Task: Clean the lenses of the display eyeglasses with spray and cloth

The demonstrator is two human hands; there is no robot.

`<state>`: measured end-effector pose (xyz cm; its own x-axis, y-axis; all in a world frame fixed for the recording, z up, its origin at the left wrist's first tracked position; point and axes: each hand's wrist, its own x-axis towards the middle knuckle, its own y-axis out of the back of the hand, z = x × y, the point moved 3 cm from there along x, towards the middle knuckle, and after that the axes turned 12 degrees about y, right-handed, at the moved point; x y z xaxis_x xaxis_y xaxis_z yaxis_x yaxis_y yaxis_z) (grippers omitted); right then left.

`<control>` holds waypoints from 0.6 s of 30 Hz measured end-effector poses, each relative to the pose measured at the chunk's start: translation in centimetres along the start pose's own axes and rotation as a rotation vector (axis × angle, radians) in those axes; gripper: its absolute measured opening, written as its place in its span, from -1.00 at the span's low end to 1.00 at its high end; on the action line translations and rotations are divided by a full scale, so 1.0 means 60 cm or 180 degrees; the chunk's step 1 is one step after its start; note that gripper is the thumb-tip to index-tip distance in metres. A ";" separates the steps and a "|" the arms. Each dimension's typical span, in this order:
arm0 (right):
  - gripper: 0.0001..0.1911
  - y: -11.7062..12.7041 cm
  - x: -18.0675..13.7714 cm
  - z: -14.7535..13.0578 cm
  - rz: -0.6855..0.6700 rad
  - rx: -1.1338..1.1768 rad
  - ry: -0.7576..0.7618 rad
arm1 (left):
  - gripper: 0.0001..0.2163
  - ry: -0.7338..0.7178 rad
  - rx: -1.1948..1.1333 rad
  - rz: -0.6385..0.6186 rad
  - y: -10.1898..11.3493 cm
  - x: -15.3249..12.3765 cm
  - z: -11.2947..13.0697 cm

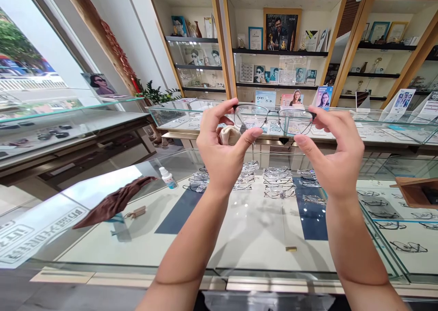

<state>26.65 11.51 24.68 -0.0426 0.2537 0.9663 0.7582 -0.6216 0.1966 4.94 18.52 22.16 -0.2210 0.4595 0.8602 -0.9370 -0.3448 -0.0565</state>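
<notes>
I am holding the glasses (pixel 273 112) up between my left hand (pixel 221 149) and right hand (pixel 338 149), their long axis running crosswise from one to the other, neither hand sitting nearer. My left hand is grasping one end, fingers partly curled, with a pale cloth (pixel 230 135) bunching in its palm. My right hand is grasping the other end by the fingertips; I cannot tell whether its thumb is touching the rim. A white bottle (pixel 167 177) is standing to the left of my left hand.
</notes>
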 end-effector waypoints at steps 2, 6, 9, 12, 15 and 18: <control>-0.59 -0.001 0.000 0.001 0.0010 0.0021 -0.0004 | -0.40 -0.0092 0.0135 0.0111 0.000 -0.001 0.003; -0.61 -0.002 0.000 0.005 0.0026 0.0076 -0.0043 | -0.40 -0.0153 0.0186 0.0253 -0.001 -0.004 0.007; -0.61 -0.002 -0.001 0.008 -0.0004 0.0076 -0.0073 | -0.40 -0.0132 0.0263 0.0396 0.000 -0.006 0.010; -0.62 -0.003 -0.002 0.011 -0.0009 0.0031 -0.0067 | -0.45 -0.0161 0.0430 0.0430 0.000 -0.007 0.016; -0.63 -0.001 -0.003 0.014 0.0006 -0.0015 -0.0073 | -0.49 -0.0208 0.0482 0.0333 -0.001 -0.007 0.024; -0.63 0.001 -0.003 0.017 0.0021 0.0008 -0.0109 | -0.52 -0.0227 0.0486 0.0260 -0.002 -0.007 0.032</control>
<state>27.37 12.22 24.36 -0.0155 0.2749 0.9614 0.7601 -0.6214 0.1899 5.66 16.82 22.78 -0.2698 0.3676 0.8900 -0.8636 -0.5013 -0.0547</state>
